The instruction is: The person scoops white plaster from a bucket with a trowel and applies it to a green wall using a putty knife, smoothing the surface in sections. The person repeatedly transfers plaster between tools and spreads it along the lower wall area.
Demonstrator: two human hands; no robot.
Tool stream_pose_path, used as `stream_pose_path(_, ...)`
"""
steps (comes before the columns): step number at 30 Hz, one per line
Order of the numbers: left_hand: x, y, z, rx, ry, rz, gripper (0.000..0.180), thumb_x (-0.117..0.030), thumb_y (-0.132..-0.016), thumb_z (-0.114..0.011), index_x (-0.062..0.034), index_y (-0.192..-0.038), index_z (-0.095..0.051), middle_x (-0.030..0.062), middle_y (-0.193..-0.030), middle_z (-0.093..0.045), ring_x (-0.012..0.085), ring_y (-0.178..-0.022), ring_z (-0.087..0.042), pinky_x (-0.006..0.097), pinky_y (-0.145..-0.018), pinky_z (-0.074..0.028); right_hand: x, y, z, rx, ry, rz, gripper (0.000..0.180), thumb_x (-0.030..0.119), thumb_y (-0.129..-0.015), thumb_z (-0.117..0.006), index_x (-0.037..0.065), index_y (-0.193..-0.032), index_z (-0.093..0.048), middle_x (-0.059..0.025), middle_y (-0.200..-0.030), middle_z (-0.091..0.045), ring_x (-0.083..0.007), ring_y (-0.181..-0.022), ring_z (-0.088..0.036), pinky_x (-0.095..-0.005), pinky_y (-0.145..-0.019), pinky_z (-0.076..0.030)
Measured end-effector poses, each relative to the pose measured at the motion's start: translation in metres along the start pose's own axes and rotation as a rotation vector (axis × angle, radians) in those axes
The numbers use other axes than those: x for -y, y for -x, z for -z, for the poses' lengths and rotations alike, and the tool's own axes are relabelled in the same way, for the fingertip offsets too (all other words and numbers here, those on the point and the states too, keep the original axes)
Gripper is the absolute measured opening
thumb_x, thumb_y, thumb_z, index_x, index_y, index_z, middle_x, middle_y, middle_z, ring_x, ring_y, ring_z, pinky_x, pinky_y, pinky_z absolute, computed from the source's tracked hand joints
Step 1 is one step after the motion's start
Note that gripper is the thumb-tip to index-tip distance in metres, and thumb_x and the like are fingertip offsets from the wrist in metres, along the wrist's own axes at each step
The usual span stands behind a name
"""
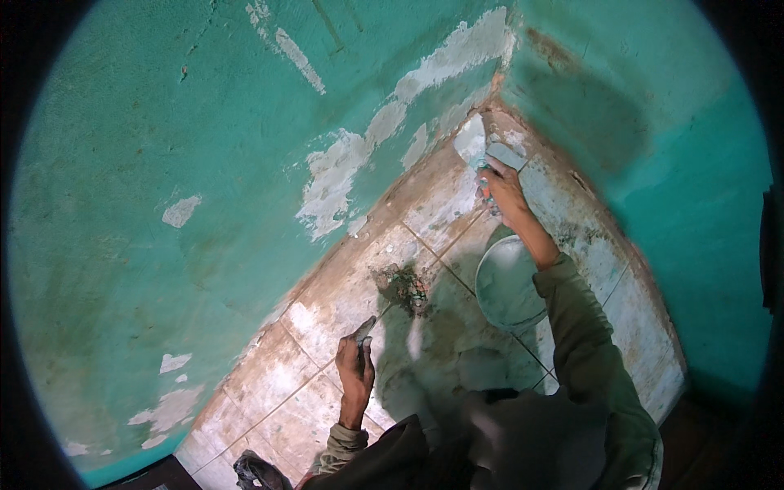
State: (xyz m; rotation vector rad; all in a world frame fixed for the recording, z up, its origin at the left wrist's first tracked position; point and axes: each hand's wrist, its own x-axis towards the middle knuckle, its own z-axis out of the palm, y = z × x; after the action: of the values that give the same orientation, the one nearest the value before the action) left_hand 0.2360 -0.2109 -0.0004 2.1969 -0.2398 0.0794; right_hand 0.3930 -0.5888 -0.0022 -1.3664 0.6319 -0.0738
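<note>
Near the corner of the floor, my right hand [504,193] is closed on a putty knife, whose wide pale blade [508,154] shows beyond my fingers. A whitish patch lies beside the blade on the tile. My left hand [354,369], lower and to the left, pinches a small flat grey piece [365,329] between thumb and fingers; its kind I cannot make out. Under my right forearm stands a round whitish bucket [480,282], partly hidden by the sleeve. White filler patches [335,175] mark the green wall on the left.
Crumbled debris [403,290] is heaped on the dirty tiled floor [445,214] between my hands. Green walls [204,269] meet at the far corner. A dark crumpled thing [260,472] lies at the lower left, near a dark-edged object [159,475].
</note>
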Motion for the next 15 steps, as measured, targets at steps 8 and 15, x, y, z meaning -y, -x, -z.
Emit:
stream_pose_path(8,0.013,0.024,0.006,0.126,-0.004,0.179,0.022,-0.012,-0.100,-0.051,0.0020,-0.114,-0.061,0.0136,-0.097,-0.067,0.0163,-0.087,-0.057,0.030,-0.080,-0.046,-0.031,-0.023,-0.052,-0.131,0.404,0.135,0.045,0.018,-0.092,-0.049,0.001,-0.133,-0.052,-0.0269,-0.098,-0.066,-0.0396,-0.093,-0.064,-0.0457,-0.083,-0.049)
stream_pose_path(15,0.016,0.027,0.000,0.036,0.093,0.181,0.012,-0.004,-0.094,-0.057,0.0044,-0.086,-0.054,0.0130,-0.070,-0.044,0.0243,-0.061,-0.039,0.036,-0.056,-0.035,-0.080,-0.038,-0.130,-0.128,0.293,0.282,0.061,0.019,-0.092,-0.053,-0.003,-0.145,-0.032,-0.0295,-0.123,-0.050,-0.0383,-0.113,-0.052,-0.0397,-0.095,-0.045)
